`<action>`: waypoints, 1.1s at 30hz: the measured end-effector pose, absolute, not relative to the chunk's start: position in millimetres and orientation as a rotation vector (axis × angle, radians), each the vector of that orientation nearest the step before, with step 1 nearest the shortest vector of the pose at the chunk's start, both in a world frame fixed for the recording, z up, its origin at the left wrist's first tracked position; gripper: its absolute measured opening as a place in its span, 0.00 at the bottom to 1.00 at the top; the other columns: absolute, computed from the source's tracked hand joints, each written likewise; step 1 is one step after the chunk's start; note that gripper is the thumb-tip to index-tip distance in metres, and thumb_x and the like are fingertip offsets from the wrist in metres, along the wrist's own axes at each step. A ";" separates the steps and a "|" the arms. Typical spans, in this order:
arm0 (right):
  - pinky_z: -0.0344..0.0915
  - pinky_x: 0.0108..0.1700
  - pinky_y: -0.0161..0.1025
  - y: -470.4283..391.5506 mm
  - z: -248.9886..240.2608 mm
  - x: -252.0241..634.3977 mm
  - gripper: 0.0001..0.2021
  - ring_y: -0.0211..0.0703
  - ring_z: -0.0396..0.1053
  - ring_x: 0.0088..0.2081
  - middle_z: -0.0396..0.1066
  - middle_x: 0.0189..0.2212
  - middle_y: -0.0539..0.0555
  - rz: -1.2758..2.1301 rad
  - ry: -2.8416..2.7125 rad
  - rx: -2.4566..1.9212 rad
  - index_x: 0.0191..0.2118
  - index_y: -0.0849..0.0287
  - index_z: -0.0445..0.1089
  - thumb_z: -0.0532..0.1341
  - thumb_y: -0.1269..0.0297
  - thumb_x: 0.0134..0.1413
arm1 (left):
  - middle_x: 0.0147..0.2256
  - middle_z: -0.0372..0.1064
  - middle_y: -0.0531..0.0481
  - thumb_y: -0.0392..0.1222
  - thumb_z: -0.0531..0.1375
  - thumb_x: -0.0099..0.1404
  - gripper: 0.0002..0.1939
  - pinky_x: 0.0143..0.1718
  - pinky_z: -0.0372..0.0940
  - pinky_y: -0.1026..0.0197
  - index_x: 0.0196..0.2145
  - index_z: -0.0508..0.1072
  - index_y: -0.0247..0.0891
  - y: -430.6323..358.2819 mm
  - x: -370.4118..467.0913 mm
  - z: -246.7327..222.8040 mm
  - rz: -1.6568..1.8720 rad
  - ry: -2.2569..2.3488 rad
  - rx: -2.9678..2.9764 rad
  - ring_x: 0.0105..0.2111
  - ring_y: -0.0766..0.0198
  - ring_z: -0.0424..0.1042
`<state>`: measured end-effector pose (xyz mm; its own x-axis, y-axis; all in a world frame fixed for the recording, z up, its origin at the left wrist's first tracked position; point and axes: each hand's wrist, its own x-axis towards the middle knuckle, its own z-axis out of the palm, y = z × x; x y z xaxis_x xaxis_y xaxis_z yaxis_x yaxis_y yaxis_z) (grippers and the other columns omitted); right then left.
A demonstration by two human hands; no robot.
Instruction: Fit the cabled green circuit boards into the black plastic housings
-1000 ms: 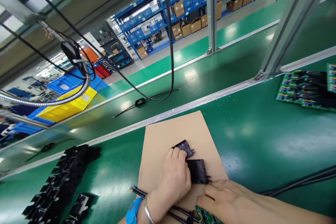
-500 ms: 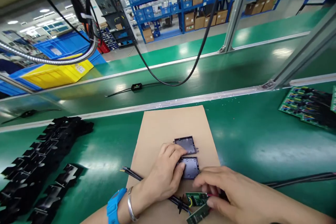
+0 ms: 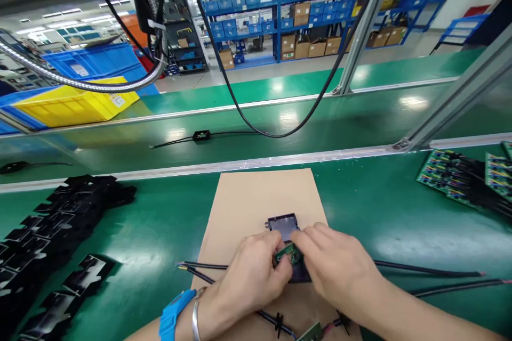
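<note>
A small green circuit board (image 3: 294, 252) is pinched between the fingers of my left hand (image 3: 258, 266) and my right hand (image 3: 338, 261). It sits over the near half of an open black plastic case (image 3: 300, 273), mostly hidden by my fingers. Just beyond my fingertips, the other half of the case (image 3: 283, 225) lies with its inside facing up. A second circuit board (image 3: 311, 333), wired to black cables, shows at the bottom edge below my hands. All of this is on a cardboard sheet (image 3: 264, 192).
Several black case pieces (image 3: 68, 218) are laid in rows at the left. Stacked circuit boards with wires (image 3: 452, 176) lie at the right. Black cables (image 3: 432, 270) stretch out on both sides of the cardboard. A metal rail (image 3: 256, 162) runs behind it, and a cable loop (image 3: 276, 135) hangs beyond.
My right hand has moved up and left, bringing a circuit board from below onto the near case half. My left hand has shifted slightly down to meet it and now grips the board.
</note>
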<state>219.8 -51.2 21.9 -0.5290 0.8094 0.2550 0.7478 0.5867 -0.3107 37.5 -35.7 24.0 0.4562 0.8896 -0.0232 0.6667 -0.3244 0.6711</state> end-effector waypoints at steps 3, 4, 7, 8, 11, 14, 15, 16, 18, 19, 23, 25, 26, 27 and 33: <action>0.59 0.30 0.41 -46.4 28.2 202.9 0.12 0.47 0.64 0.31 0.67 0.29 0.56 -0.125 -2.665 -1.182 0.40 0.61 0.67 0.53 0.78 0.51 | 0.20 0.60 0.55 0.32 0.56 0.56 0.08 0.23 0.46 0.63 0.22 0.60 0.39 -23.9 43.7 24.9 0.521 1.274 1.984 0.20 0.67 0.55; 0.59 0.30 0.41 -42.7 31.3 200.5 0.12 0.47 0.64 0.32 0.67 0.30 0.56 -0.137 -2.704 -1.180 0.41 0.62 0.67 0.54 0.77 0.49 | 0.20 0.60 0.55 0.32 0.56 0.55 0.07 0.23 0.46 0.63 0.22 0.61 0.39 -19.0 43.6 24.6 0.530 1.262 1.907 0.21 0.67 0.55; 0.57 0.29 0.39 -24.4 39.2 206.4 0.13 0.47 0.64 0.34 0.66 0.34 0.56 0.007 -2.719 -1.217 0.44 0.60 0.67 0.55 0.74 0.51 | 0.21 0.61 0.55 0.36 0.57 0.58 0.05 0.22 0.49 0.65 0.25 0.67 0.37 -3.0 34.4 21.5 0.511 1.204 1.706 0.21 0.68 0.57; 0.56 0.28 0.39 -16.5 40.2 211.6 0.12 0.46 0.64 0.34 0.66 0.34 0.55 0.074 -2.715 -1.226 0.44 0.58 0.67 0.55 0.71 0.54 | 0.22 0.64 0.54 0.39 0.57 0.60 0.05 0.23 0.52 0.66 0.28 0.70 0.36 1.9 28.6 20.3 0.491 1.173 1.664 0.22 0.68 0.59; 0.55 0.29 0.37 6.9 35.5 227.4 0.10 0.42 0.65 0.33 0.65 0.32 0.53 0.217 -2.694 -1.273 0.43 0.55 0.70 0.52 0.66 0.63 | 0.34 0.72 0.49 0.45 0.62 0.59 0.15 0.25 0.59 0.67 0.43 0.72 0.35 11.8 8.5 17.3 0.455 1.110 1.557 0.25 0.67 0.66; 0.58 0.33 0.37 20.2 21.9 232.9 0.12 0.41 0.67 0.34 0.66 0.32 0.52 0.390 -2.648 -1.308 0.42 0.55 0.71 0.51 0.66 0.64 | 0.38 0.74 0.48 0.41 0.65 0.57 0.15 0.33 0.64 0.64 0.43 0.74 0.39 13.8 -5.2 13.0 0.465 1.149 1.577 0.32 0.62 0.72; 0.58 0.34 0.37 21.7 16.8 232.0 0.11 0.41 0.67 0.34 0.67 0.32 0.51 0.443 -2.625 -1.308 0.42 0.55 0.71 0.51 0.67 0.64 | 0.37 0.75 0.49 0.39 0.64 0.58 0.12 0.36 0.64 0.63 0.41 0.75 0.40 13.3 -7.0 10.9 0.470 1.171 1.614 0.35 0.60 0.73; 0.59 0.35 0.37 22.1 12.1 230.2 0.11 0.41 0.68 0.35 0.68 0.32 0.51 0.484 -2.607 -1.305 0.41 0.56 0.71 0.51 0.67 0.64 | 0.37 0.76 0.49 0.38 0.62 0.60 0.09 0.38 0.65 0.62 0.40 0.76 0.41 12.6 -7.5 8.4 0.479 1.188 1.642 0.37 0.59 0.73; 0.58 0.35 0.37 21.7 5.2 225.4 0.09 0.41 0.68 0.35 0.69 0.32 0.51 0.493 -2.580 -1.317 0.39 0.57 0.70 0.52 0.67 0.63 | 0.36 0.76 0.50 0.37 0.60 0.61 0.09 0.40 0.65 0.60 0.39 0.77 0.42 11.2 -6.3 3.3 0.524 1.213 1.667 0.37 0.58 0.74; 0.58 0.35 0.37 21.7 3.3 223.0 0.09 0.41 0.68 0.34 0.69 0.32 0.51 0.473 -2.573 -1.329 0.38 0.57 0.70 0.53 0.67 0.62 | 0.36 0.77 0.50 0.36 0.60 0.61 0.09 0.39 0.65 0.60 0.39 0.77 0.43 10.7 -5.2 0.9 0.561 1.221 1.672 0.36 0.57 0.74; 0.53 0.30 0.37 27.2 4.8 216.2 0.05 0.39 0.67 0.31 0.70 0.30 0.49 0.405 -2.666 -1.284 0.36 0.57 0.67 0.54 0.69 0.61 | 0.36 0.77 0.52 0.35 0.60 0.61 0.09 0.37 0.64 0.61 0.39 0.77 0.44 10.3 -3.6 -4.7 0.626 1.232 1.702 0.35 0.57 0.74; 0.49 0.27 0.37 30.7 7.8 214.5 0.03 0.38 0.66 0.28 0.70 0.29 0.48 0.368 -2.746 -1.251 0.36 0.55 0.66 0.55 0.69 0.60 | 0.36 0.77 0.53 0.35 0.60 0.61 0.09 0.37 0.64 0.61 0.38 0.78 0.44 10.3 -4.4 -5.4 0.602 1.243 1.721 0.35 0.58 0.74; 0.47 0.26 0.37 31.6 9.0 214.0 0.03 0.38 0.65 0.27 0.69 0.28 0.48 0.338 -2.778 -1.244 0.36 0.55 0.65 0.56 0.69 0.60 | 0.36 0.77 0.53 0.35 0.61 0.61 0.09 0.37 0.64 0.62 0.38 0.78 0.44 10.1 -5.0 -5.5 0.590 1.255 1.734 0.35 0.58 0.74; 0.44 0.26 0.37 31.7 9.8 213.8 0.04 0.38 0.64 0.27 0.68 0.28 0.47 0.300 -2.801 -1.241 0.37 0.54 0.65 0.56 0.70 0.60 | 0.36 0.77 0.53 0.35 0.61 0.61 0.09 0.38 0.63 0.62 0.38 0.78 0.44 9.9 -5.4 -5.5 0.581 1.272 1.752 0.35 0.58 0.74; 0.36 0.24 0.39 23.1 8.7 217.5 0.11 0.36 0.58 0.23 0.64 0.33 0.50 0.150 -2.887 -1.180 0.40 0.51 0.65 0.53 0.76 0.56 | 0.39 0.77 0.51 0.36 0.61 0.61 0.09 0.41 0.63 0.59 0.39 0.78 0.44 8.0 -5.3 -7.2 0.528 1.324 1.828 0.39 0.55 0.74</action>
